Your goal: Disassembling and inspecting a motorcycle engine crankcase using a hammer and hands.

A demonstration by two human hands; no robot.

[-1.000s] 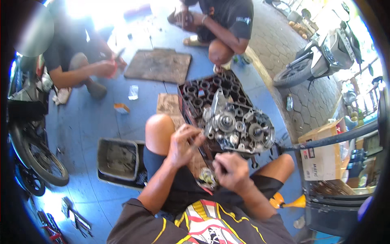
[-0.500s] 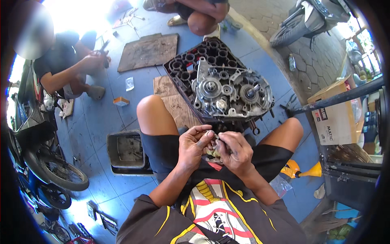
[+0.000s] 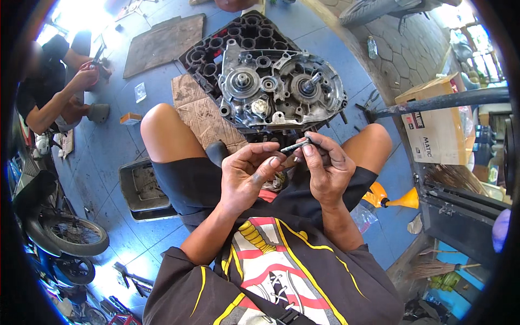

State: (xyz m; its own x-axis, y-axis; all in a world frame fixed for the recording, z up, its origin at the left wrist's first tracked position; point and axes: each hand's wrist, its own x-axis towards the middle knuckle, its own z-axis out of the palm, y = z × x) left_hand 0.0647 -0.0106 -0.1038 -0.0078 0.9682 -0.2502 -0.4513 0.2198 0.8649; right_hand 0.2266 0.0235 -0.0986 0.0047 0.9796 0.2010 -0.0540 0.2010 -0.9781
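A thin metal bolt [image 3: 294,147] lies between my two hands, just in front of the engine. Its right end is pinched by the thumb and fingers of my right hand [image 3: 330,168]. At its darker left end, the fingertips and thumb of my left hand [image 3: 246,176] close around it. Beyond my hands an opened grey engine crankcase [image 3: 281,89], with shafts and bearings showing, rests on a black plastic crate [image 3: 203,57]. My knees spread to either side of it.
Brown cardboard [image 3: 197,108] lies under the crate's near side. A grey basin [image 3: 143,189] stands left of my leg, an orange funnel [image 3: 398,198] right of me. Pliers [image 3: 371,99] lie on the tiles. Another person [image 3: 62,81] squats far left, near parked motorcycles [image 3: 70,227].
My right hand has turned and opened out from the left, so the bolt shows between them. The view has shifted; engine and crate now appear further left and higher.
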